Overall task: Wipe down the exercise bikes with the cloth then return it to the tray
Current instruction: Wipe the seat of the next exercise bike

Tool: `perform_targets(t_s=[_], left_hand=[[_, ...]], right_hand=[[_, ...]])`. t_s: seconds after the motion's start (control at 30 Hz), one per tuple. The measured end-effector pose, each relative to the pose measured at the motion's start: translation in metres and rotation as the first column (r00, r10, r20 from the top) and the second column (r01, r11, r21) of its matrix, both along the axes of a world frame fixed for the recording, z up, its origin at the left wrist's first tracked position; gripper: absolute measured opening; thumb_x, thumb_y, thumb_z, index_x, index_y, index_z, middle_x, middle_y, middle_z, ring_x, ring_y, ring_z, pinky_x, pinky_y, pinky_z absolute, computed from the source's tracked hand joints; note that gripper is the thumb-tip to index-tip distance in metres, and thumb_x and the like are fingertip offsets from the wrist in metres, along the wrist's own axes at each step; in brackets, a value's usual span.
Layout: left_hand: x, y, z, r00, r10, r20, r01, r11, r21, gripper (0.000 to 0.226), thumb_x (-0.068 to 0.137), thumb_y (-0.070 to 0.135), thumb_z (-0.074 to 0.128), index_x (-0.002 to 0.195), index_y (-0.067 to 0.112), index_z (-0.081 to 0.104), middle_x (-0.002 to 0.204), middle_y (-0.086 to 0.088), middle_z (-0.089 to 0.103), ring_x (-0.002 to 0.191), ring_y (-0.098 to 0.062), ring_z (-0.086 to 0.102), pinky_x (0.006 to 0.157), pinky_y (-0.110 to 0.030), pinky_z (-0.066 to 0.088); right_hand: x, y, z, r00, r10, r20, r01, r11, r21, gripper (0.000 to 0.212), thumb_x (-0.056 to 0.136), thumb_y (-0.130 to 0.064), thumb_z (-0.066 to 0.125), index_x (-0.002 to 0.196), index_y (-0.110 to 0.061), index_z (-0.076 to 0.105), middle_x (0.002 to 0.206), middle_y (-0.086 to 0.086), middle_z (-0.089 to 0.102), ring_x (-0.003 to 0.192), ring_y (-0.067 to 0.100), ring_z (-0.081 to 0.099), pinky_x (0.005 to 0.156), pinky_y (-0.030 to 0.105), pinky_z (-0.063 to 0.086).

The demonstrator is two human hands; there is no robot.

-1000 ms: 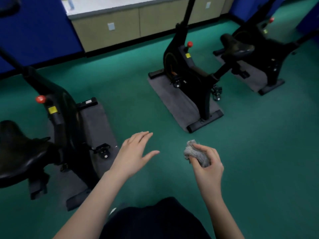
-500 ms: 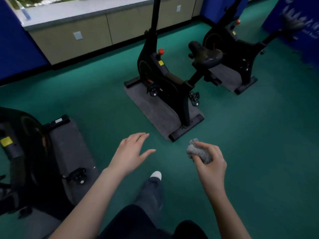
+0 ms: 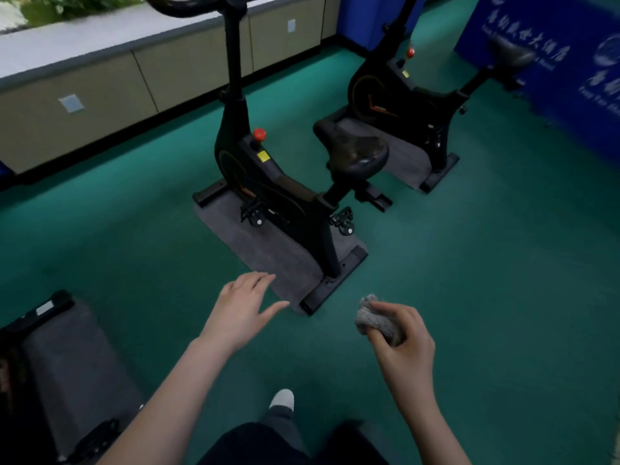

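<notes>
Currently our right hand (image 3: 402, 344) clenches the grey cloth (image 3: 374, 318) into a wad, held in the air above the green floor (image 3: 486, 263) near the rear foot of the centre bike (image 3: 268, 182), while our left hand (image 3: 241, 310) is spread, fingers relaxed, grasping nothing. Risk, as we judge it: with the cloth so balled up, little of it would meet the saddle (image 3: 355, 151) or frame, so patches could be missed (a loose corner might also snag a pedal (image 3: 342, 221)). No tray is in view, so we cannot say where the cloth must go back.
</notes>
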State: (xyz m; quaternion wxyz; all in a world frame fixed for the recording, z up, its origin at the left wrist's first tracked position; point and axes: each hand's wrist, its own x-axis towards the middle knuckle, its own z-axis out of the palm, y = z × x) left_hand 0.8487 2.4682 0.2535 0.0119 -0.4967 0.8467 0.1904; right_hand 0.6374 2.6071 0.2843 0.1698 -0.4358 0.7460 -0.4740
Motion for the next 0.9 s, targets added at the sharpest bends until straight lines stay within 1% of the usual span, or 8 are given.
perform_targets(t_s=[0.17,0.33,0.5,0.6,0.67,0.8,0.9], left_hand=[[-0.061,-0.034,-0.002,0.999,-0.033,-0.008,0.033,0.999,0.031,0.069,0.09,0.063,0.035,0.146,0.022,0.031,0.149,0.006,0.035,0.137,-0.014,0.03,0.111,-0.033,0.027],[-0.129,-0.053,-0.006,1.0,0.004,-0.019,-0.003,0.998,0.065,0.068,0.09,0.062,0.037,0.145,0.022,0.031,0.147,0.006,0.037,0.135,-0.014,0.033,0.108,-0.034,0.031],[-0.205,-0.054,-0.007,0.994,0.106,0.0,-0.106,0.989,0.102,0.067,0.09,0.064,0.036,0.144,0.024,0.035,0.145,0.005,0.041,0.133,-0.015,0.037,0.108,-0.034,0.031],[-0.247,-0.053,-0.006,0.98,0.197,-0.037,-0.192,0.974,0.118,0.067,0.089,0.065,0.036,0.143,0.026,0.035,0.144,0.006,0.042,0.133,-0.014,0.037,0.107,-0.034,0.03],[-0.269,-0.055,-0.006,0.97,0.233,-0.07,-0.221,0.965,0.143,0.067,0.088,0.065,0.036,0.144,0.027,0.035,0.145,0.005,0.042,0.133,-0.014,0.037,0.108,-0.035,0.031],[-0.296,-0.067,-0.008,0.938,0.326,-0.119,-0.29,0.925,0.246,0.067,0.088,0.064,0.041,0.144,0.027,0.034,0.147,0.004,0.039,0.135,-0.014,0.035,0.11,-0.035,0.032],[-0.311,-0.085,-0.012,0.903,0.395,-0.167,-0.338,0.895,0.291,0.068,0.087,0.061,0.046,0.144,0.027,0.035,0.147,0.006,0.038,0.135,-0.013,0.036,0.11,-0.034,0.032]], right_hand=[[-0.061,-0.031,-0.006,0.997,-0.058,0.042,0.058,0.998,0.007,0.042,0.066,0.012,0.074,0.087,-0.025,0.069,0.093,-0.01,0.065,0.089,-0.007,0.059,0.075,0.001,0.039],[-0.134,-0.057,-0.011,0.998,-0.008,0.056,0.008,1.0,0.004,0.04,0.067,0.01,0.075,0.087,-0.024,0.07,0.094,-0.01,0.066,0.091,-0.005,0.06,0.075,0.002,0.04],[-0.226,-0.075,-0.009,0.993,0.077,0.087,-0.078,0.997,0.005,0.042,0.068,0.01,0.075,0.086,-0.028,0.07,0.094,-0.009,0.066,0.09,-0.002,0.061,0.074,0.003,0.041],[-0.278,-0.085,-0.009,0.989,0.119,0.084,-0.121,0.992,0.026,0.04,0.068,0.009,0.075,0.085,-0.027,0.07,0.094,-0.009,0.066,0.09,-0.002,0.061,0.074,0.003,0.041],[-0.309,-0.095,-0.01,0.988,0.134,0.076,-0.138,0.989,0.044,0.039,0.069,0.009,0.075,0.085,-0.027,0.07,0.093,-0.009,0.066,0.09,-0.003,0.06,0.074,0.002,0.041],[-0.346,-0.121,-0.01,0.982,0.16,0.097,-0.166,0.985,0.05,0.039,0.07,0.008,0.074,0.087,-0.027,0.07,0.094,-0.012,0.065,0.09,-0.004,0.06,0.074,0.002,0.041],[-0.359,-0.151,-0.011,0.968,0.227,0.106,-0.234,0.97,0.06,0.039,0.069,0.007,0.075,0.087,-0.027,0.07,0.095,-0.011,0.065,0.091,-0.004,0.059,0.074,0.004,0.042]])
